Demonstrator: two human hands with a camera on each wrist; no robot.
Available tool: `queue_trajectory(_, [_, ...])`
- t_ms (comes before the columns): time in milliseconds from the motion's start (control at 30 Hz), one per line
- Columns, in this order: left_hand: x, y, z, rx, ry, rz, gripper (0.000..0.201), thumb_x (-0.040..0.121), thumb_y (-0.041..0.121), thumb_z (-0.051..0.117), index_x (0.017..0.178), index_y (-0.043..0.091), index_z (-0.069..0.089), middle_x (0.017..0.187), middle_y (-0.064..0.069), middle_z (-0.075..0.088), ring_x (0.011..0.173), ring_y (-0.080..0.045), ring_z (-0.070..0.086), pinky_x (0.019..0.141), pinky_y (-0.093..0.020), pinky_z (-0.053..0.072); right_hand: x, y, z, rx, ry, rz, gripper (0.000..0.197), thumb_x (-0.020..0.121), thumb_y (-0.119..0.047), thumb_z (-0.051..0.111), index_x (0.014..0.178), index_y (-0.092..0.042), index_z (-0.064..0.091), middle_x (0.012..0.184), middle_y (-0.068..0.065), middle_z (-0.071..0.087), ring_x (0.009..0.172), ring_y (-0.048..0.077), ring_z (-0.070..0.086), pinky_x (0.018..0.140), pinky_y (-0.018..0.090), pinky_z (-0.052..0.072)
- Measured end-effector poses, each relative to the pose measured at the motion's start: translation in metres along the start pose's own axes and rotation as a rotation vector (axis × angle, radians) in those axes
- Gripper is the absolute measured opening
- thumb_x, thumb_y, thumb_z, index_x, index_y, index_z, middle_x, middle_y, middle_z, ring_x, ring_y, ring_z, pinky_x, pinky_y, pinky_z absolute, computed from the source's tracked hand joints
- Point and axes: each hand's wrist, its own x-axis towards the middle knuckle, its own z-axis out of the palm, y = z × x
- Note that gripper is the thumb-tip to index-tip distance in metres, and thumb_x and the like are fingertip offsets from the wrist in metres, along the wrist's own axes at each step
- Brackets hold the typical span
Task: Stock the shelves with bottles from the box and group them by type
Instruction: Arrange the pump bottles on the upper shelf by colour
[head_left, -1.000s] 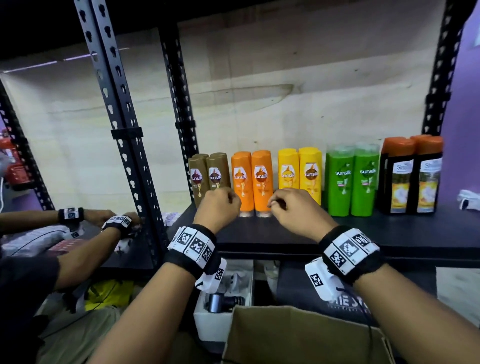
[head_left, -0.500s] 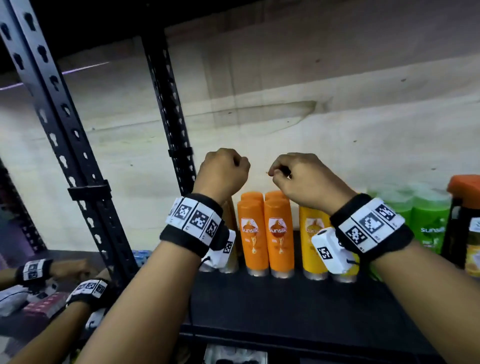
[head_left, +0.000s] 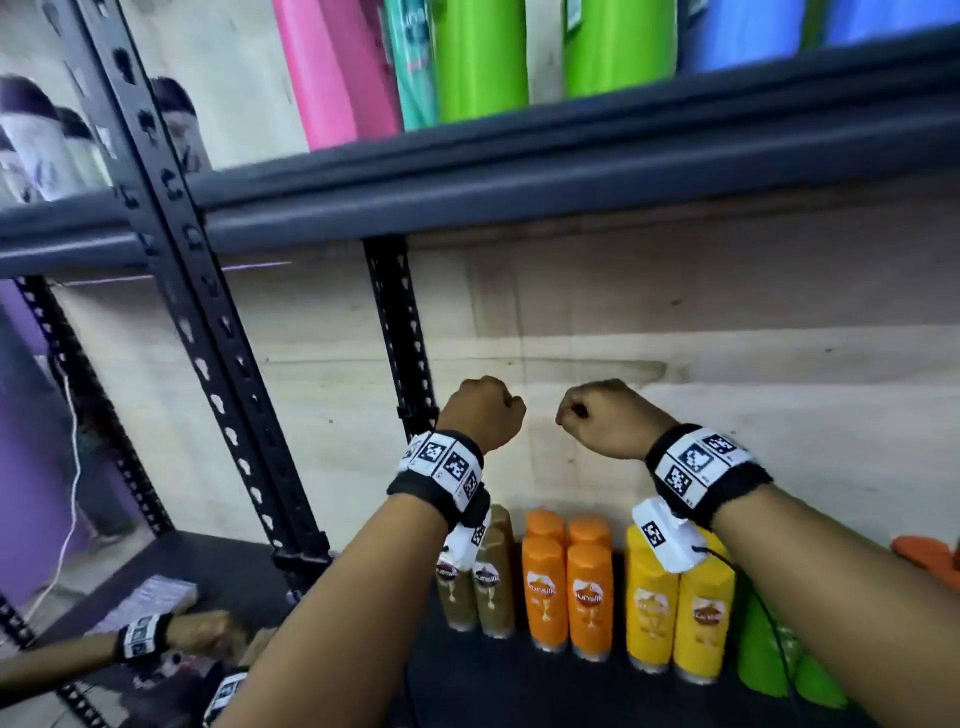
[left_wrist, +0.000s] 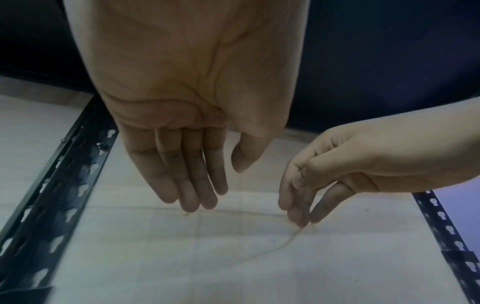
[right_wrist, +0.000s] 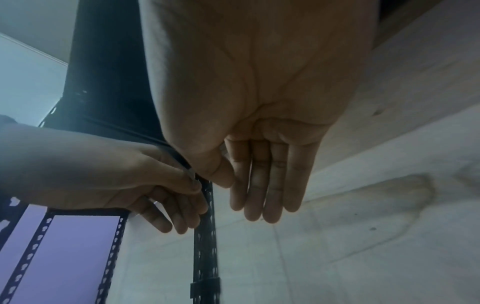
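The black metal rack (head_left: 218, 332) fills the head view, its slotted uprights standing against a pale board wall (head_left: 701, 332). The upper shelf (head_left: 571, 156) carries tall pink, teal, green and blue bottles (head_left: 478, 57), blurred. On the lower shelf (head_left: 509, 686) the bottles stand upright in pairs by colour: brown bottles (head_left: 491, 582) on the left, then orange bottles (head_left: 566, 587), then yellow bottles (head_left: 675, 618), then green bottles (head_left: 763, 654) at the right, each pair just beside the next.

Both forearms reach up over this row, each wrist in a black band with printed white markers. The left hand (head_left: 480, 413) and right hand (head_left: 602, 418) are raised side by side in front of the wall, near each other but apart, well above the bottle caps. From the head view they look like loose fists. The wrist views show more: the left hand's fingers (left_wrist: 182, 181) hang nearly straight and together, thumb apart, with nothing in the palm; the right hand's fingers (right_wrist: 265, 185) lie likewise, loose and holding nothing. No bottle touches either hand; the whole row stands below the wrists.

At the lower left another person's banded hand (head_left: 200, 631) rests at the neighbouring shelf.
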Motion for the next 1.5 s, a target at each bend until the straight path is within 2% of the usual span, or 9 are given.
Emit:
queue_trajectory(333, [-0.047, 0.043, -0.077, 0.115, -0.218, -0.091, 0.038, 0.1, 0.035, 0.046, 0.1, 0.004, 0.069, 0.105, -0.015, 0.07, 0.095, -0.034, 0.066, 0.079, -0.036, 0.056, -0.048, -0.056, -0.074, 0.036, -0.214, 0.016, 0.021, 0.093, -0.026, 0.048, 0.094, -0.02, 0.069, 0.1, -0.001, 0.07, 0.089, 0.019, 0.064, 0.081, 0.037, 0.056])
queue_trajectory(500, [-0.092, 0.07, -0.123, 0.066, -0.217, -0.101, 0.039, 0.098, 0.035, 0.05, 0.087, 0.003, 0.069, 0.092, -0.014, 0.069, 0.09, -0.033, 0.066, 0.076, -0.033, 0.054, -0.085, -0.087, -0.124, 0.038, -0.182, -0.107, 0.024, 0.094, -0.031, 0.047, 0.101, -0.025, 0.07, 0.107, -0.003, 0.07, 0.093, 0.015, 0.062, 0.083, 0.034, 0.053])
queue_trajectory(700, [-0.13, 0.1, -0.198, 0.073, -0.074, -0.107, 0.036, 0.097, 0.038, 0.052, 0.09, 0.009, 0.072, 0.098, -0.015, 0.071, 0.093, -0.034, 0.065, 0.077, -0.032, 0.051, -0.118, -0.139, -0.197, 0.007, -0.104, -0.298, 0.026, 0.095, -0.033, 0.043, 0.097, -0.026, 0.069, 0.106, -0.007, 0.07, 0.1, 0.016, 0.061, 0.088, 0.035, 0.051])
queue_trajectory(800, [-0.137, 0.108, -0.235, 0.096, -0.007, -0.087, 0.034, 0.097, 0.038, 0.053, 0.076, 0.013, 0.065, 0.09, -0.013, 0.071, 0.091, -0.034, 0.065, 0.072, -0.031, 0.047, -0.123, -0.166, -0.229, 0.024, -0.056, -0.359, 0.024, 0.096, -0.034, 0.046, 0.093, -0.023, 0.068, 0.099, -0.006, 0.069, 0.095, 0.017, 0.062, 0.086, 0.04, 0.052])
queue_trajectory(900, [-0.136, 0.111, -0.275, 0.112, 0.105, -0.08, 0.031, 0.095, 0.042, 0.055, 0.071, 0.022, 0.058, 0.082, -0.008, 0.067, 0.085, -0.032, 0.064, 0.069, -0.031, 0.043, -0.118, -0.192, -0.259, 0.149, 0.109, -0.428, 0.02, 0.094, -0.029, 0.052, 0.088, -0.023, 0.071, 0.091, -0.009, 0.069, 0.088, 0.011, 0.061, 0.082, 0.035, 0.05])
queue_trajectory(1133, [-0.109, 0.106, -0.355, 0.117, 0.318, 0.001, 0.031, 0.097, 0.039, 0.055, 0.078, 0.017, 0.066, 0.083, -0.013, 0.069, 0.078, -0.033, 0.066, 0.068, -0.033, 0.051, -0.079, -0.229, -0.297, 0.18, 0.401, -0.367, 0.021, 0.093, -0.028, 0.057, 0.085, -0.015, 0.071, 0.089, -0.003, 0.069, 0.084, 0.019, 0.062, 0.078, 0.037, 0.052])
queue_trajectory(1267, [-0.089, 0.098, -0.378, 0.069, 0.444, 0.041, 0.031, 0.098, 0.035, 0.054, 0.086, 0.01, 0.067, 0.083, -0.01, 0.069, 0.077, -0.03, 0.067, 0.068, -0.036, 0.055, -0.054, -0.242, -0.311, 0.147, 0.516, -0.304, 0.017, 0.095, -0.029, 0.056, 0.1, -0.017, 0.067, 0.101, -0.001, 0.064, 0.094, 0.02, 0.06, 0.085, 0.036, 0.051])
queue_trajectory(1367, [-0.075, 0.091, -0.383, 0.001, 0.601, 0.055, 0.029, 0.097, 0.032, 0.056, 0.109, 0.006, 0.059, 0.104, -0.013, 0.063, 0.09, -0.03, 0.063, 0.077, -0.038, 0.051, -0.035, -0.247, -0.315, 0.131, 0.535, -0.196, 0.042, 0.096, -0.035, 0.055, 0.132, -0.015, 0.052, 0.131, 0.006, 0.052, 0.116, 0.024, 0.055, 0.098, 0.04, 0.048])
queue_trajectory(1500, [-0.058, 0.087, -0.381, -0.086, 0.621, 0.035, 0.053, 0.097, 0.037, 0.059, 0.134, 0.003, 0.043, 0.125, -0.017, 0.05, 0.11, -0.036, 0.058, 0.093, -0.046, 0.049, -0.01, -0.251, -0.314, 0.172, 0.473, -0.109, 0.072, 0.095, -0.036, 0.057, 0.155, -0.014, 0.023, 0.156, 0.012, 0.033, 0.142, 0.03, 0.037, 0.115, 0.042, 0.033])
